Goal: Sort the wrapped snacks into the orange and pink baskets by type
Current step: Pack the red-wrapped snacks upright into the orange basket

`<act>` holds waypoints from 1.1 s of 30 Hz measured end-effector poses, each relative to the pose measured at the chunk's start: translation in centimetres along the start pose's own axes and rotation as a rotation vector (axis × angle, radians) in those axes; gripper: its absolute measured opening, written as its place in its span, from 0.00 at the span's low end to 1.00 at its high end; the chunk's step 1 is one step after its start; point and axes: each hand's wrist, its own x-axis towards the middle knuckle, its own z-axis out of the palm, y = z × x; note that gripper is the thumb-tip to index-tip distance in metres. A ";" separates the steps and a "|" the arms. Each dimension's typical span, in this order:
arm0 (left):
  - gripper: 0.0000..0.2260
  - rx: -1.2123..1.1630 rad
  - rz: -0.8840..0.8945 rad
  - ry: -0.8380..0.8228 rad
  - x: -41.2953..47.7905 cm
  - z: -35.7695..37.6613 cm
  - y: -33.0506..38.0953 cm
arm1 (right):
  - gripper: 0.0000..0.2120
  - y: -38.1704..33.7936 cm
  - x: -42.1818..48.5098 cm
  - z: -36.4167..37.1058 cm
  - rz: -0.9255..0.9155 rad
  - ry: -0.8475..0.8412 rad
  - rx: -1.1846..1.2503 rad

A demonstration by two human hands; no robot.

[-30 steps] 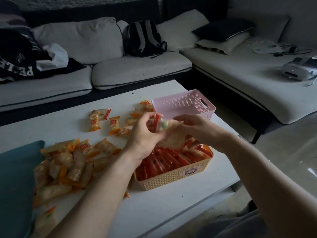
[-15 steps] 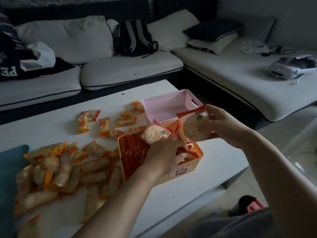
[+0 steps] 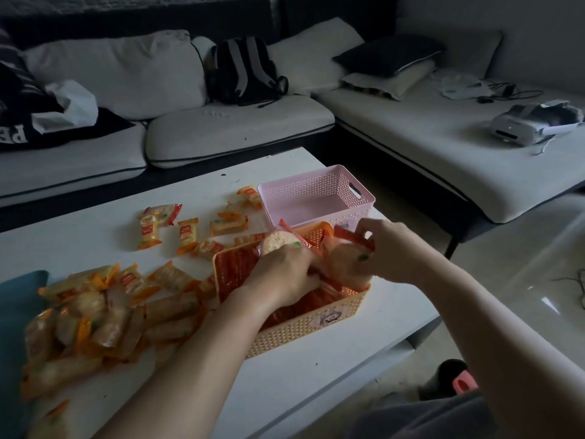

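Since the earlier frame, the right hand (image 3: 392,251) had come down from above the baskets and carried its round cracker packet (image 3: 346,264) to the far right corner of the orange basket (image 3: 316,326); the left hand (image 3: 285,277) had stayed inside that basket. Both hands were closed on goods: the right pinched its packet at the red sealed end, and the left gripped a second round packet (image 3: 277,243) by its lower edge. The right packet stood roughly upright, long axis running from the basket floor up toward the pink basket (image 3: 300,188). That basket lay directly beyond the orange one, apparently touching it, with no snack visible inside. The right hand was the nearer to it, so any transfer would probably be a short reach away from the person. Loose snacks (image 3: 95,312) lay on the tabletop (image 3: 316,391) to the left, well apart from both hands. The left fingertips and the basket contents beneath both hands were hidden. Wrapper print was too blurred to read, and the frame edge cut off the pile.
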 end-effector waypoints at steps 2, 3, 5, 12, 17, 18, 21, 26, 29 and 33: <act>0.09 -0.035 0.022 0.062 0.1 -0.3 -0.5 | 0.16 -0.6 -0.4 0.4 -0.044 -0.019 -0.183; 0.05 -0.067 0.009 0.147 0.2 -0.6 -0.8 | 0.15 -1.0 -0.5 0.6 -0.073 -0.028 -0.264; 0.03 -0.109 -0.094 0.373 0.5 -1.6 -1.5 | 0.20 -1.6 -0.6 1.2 -0.103 -0.093 -0.335; 0.29 -0.012 -0.301 0.258 0.3 -1.6 -3.2 | 0.05 -2.5 0.2 3.4 -0.064 -0.006 -0.446; 0.19 -0.366 -0.349 0.261 0.0 -3.2 -3.8 | 0.08 -2.9 1.8 2.9 -0.032 0.167 -0.118; 0.15 -0.409 -0.315 0.281 -0.2 -3.6 -3.5 | 0.10 -3.0 2.0 2.5 -0.028 0.130 0.110; 0.14 -0.529 -0.200 0.343 -0.3 -4.3 -2.2 | 0.22 -3.6 2.0 1.2 -0.069 -0.039 0.716; 0.16 -0.752 -0.201 0.370 1.4 -3.6 -2.8 | 0.12 -4.4 3.5 -1.0 -0.147 0.192 0.324; 0.13 -0.589 -0.307 0.415 2.2 -2.2 -3.3 | 0.09 -4.3 4.3 -1.8 -0.068 0.218 0.165; 0.06 -0.074 -0.327 0.256 3.1 0.1 -2.6 | 0.09 -4.2 4.7 -0.7 -0.019 0.132 0.092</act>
